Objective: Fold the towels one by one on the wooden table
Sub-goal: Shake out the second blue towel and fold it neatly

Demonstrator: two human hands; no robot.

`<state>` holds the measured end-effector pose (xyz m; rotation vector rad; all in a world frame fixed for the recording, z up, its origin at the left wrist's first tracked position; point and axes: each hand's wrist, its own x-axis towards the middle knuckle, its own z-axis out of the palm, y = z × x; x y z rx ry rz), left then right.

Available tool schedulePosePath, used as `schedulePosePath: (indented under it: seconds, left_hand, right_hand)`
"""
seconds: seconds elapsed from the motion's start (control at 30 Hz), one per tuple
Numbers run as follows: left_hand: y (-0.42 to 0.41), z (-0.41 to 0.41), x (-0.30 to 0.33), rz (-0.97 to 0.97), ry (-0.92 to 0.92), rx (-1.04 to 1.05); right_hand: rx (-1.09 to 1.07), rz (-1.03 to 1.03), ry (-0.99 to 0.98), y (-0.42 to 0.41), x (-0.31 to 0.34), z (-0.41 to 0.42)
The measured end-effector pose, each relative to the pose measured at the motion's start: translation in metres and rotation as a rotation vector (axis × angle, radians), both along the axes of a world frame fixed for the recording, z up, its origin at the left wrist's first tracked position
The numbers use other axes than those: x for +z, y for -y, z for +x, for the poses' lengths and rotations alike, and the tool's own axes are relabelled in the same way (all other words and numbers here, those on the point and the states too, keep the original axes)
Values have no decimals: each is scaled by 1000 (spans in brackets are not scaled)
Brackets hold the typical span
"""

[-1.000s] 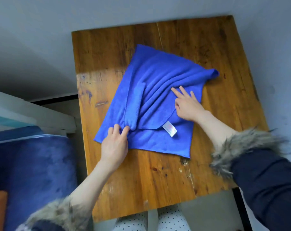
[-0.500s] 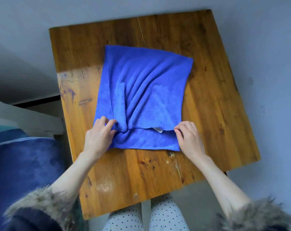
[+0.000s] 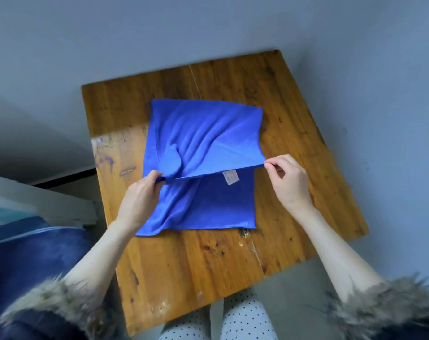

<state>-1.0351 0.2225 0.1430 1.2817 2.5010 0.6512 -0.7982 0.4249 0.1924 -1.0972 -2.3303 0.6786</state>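
- Two hands work one blue towel (image 3: pixel 203 133), which lies spread near the middle of the wooden tabletop (image 3: pixel 294 114), with bare wood showing on every side of it.
- The left hand (image 3: pixel 141 192) has its fingers (image 3: pixel 152 174) closed in a pinch on the left end of the upper layer's near edge; the right hand (image 3: pixel 288 179) has thumb and forefinger closed on the right end of that same edge.
- Holding both ends at once pulls the edge into a taut, nearly straight line lifted off the layer below, probably so it can be laid down square.
- The lower layer stays flat on the wood, its near hem running roughly parallel to the tabletop's front edge, which gives a line to match.
- A white care label (image 3: pixel 230 177) shows just under the raised edge, near the right hand.
- Deep creases fan out from beside the left hand, so the cloth there is bunched; I judge it wants smoothing before this fold will sit flat.
- Only this one towel is in view; whether others wait elsewhere cannot be told.
- Fur-trimmed cuffs (image 3: pixel 390 305) are pushed back on the forearms, clear of the fabric.
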Motion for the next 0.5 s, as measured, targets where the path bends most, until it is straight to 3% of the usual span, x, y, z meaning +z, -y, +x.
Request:
schedulePosePath:
  seconds: [0.1,0.17,0.3,0.5]
  left_hand:
    - [18,-14,27,177,-50,-8]
    - [29,-15,30,195,-82,-2]
    - [63,-4,3,89,-50,-21]
    - [104,16,-42,-179,44,-2]
  right_hand:
    - [-34,27,-57,10,13,4]
    - [-17,47,-77,26,12,7]
    - [60,-2,4,61,-21,25]
    - [104,-185,366,82,-94,66]
